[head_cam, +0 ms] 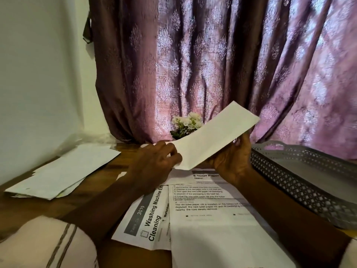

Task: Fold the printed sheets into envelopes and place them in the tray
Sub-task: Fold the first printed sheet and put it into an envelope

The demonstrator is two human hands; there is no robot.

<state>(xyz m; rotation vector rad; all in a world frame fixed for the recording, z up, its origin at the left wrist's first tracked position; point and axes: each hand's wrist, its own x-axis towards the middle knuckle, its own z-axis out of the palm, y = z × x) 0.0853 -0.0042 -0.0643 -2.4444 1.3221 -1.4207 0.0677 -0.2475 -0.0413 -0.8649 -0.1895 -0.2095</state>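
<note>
The folded sheet (pixel 216 136) is held up in the air above the bench (pixel 108 168), a long white strip with its plain side to the camera; its long axis runs from about 8 o'clock, near the person, up to 2 o'clock toward the curtain (pixel 212 55). The left hand (pixel 154 161) pinches the near, lower end between thumb and fingers, and the right hand (pixel 231 161) cups the strip from below at its middle, fingers curled round the far edge (one fingertip shows above it). At 3 o'clock a grey perforated tray (pixel 289 182) stands on the bench, only its grey floor showing inside, its right part cut off by the frame. Beneath the hands, at 6 o'clock, lie flat printed sheets: one headed Toilet Paper (pixel 212 229), overlapping one headed Washing Machine Cleaning (pixel 152 215); the small print is hard to read. At 9 o'clock lies a loose stack of papers (pixel 63 171). White flowers (pixel 185 122) at 12 o'clock are partly hidden behind the strip.
</note>
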